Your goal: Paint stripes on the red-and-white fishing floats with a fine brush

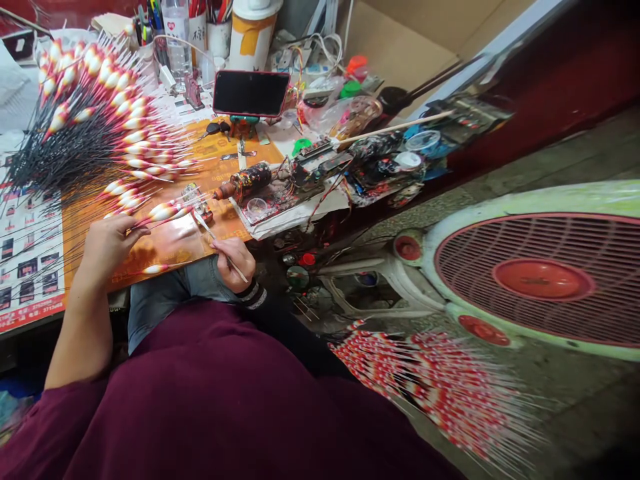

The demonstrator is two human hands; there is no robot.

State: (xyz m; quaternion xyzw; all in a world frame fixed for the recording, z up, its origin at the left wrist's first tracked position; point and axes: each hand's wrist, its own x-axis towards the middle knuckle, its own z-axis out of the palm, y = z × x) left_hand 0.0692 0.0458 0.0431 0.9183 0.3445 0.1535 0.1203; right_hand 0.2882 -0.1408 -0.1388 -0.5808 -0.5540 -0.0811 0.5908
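My left hand (111,245) is at the table's front edge, its thumb and fingers pinched on the thin stem of a fishing float (167,211). The float has a white body shading through yellow to red, and it points right toward a small paint-spattered motor (253,177). My right hand (234,265) is closed around a thin paintbrush (213,235), whose tip is close to the float's right end. I cannot tell if the bristles touch it. One more float (155,269) lies near the front edge, below my left hand.
A large bundle of similar floats (125,133) fills the table's left side. Behind stand a phone (251,93) on a holder and a white cup (254,33). Paint-stained equipment (325,160) crowds the right. A green-and-red fan (540,277) and red-white floats (440,387) are lower right.
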